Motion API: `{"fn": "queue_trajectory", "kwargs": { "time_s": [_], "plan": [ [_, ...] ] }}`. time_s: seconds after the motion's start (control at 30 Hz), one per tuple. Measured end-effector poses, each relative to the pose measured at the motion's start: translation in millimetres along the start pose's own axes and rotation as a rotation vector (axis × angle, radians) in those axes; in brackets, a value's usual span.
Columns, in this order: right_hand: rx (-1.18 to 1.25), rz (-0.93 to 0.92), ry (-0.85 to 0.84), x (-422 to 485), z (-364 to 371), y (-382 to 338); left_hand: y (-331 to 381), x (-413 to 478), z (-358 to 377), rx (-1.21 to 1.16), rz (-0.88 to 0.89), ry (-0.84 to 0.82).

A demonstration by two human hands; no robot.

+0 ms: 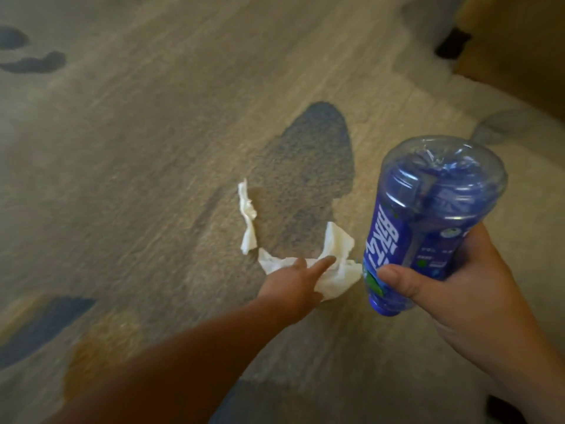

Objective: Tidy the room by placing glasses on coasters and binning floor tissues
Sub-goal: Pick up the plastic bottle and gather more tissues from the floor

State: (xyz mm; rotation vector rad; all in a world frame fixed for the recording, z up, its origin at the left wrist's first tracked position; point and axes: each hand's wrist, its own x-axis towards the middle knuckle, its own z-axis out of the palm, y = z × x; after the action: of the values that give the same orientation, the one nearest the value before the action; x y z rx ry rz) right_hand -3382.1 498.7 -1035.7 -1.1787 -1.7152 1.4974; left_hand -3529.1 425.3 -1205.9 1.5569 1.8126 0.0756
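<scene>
crumpled white tissue (pixel 337 246), creased and ragged, lies on the patterned rug (pixel 146 154).
</scene>
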Motion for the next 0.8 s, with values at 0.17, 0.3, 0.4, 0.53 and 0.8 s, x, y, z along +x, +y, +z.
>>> {"fn": "queue_trajectory", "kwargs": {
  "time_s": [0.17, 0.3, 0.4, 0.53, 0.8],
  "plan": [
    [0.011, 0.024, 0.077, -4, -21, 4, 7, 20, 10, 0.144, 0.017, -0.044],
    [0.019, 0.014, 0.062, 3, -23, 3, 6, 11, -12, -0.135, -0.091, 0.202],
    [0.043, 0.009, 0.053, 10, -19, 3, -15, 4, -46, -0.303, -0.235, 0.503],
    [0.057, 0.0, 0.038, 15, -16, 4, -53, 16, -68, -0.026, -0.398, 0.439],
    [0.081, -0.014, 0.04, 18, -22, -8, -72, 42, -50, -0.129, -0.444, 0.222]
  ]
}}
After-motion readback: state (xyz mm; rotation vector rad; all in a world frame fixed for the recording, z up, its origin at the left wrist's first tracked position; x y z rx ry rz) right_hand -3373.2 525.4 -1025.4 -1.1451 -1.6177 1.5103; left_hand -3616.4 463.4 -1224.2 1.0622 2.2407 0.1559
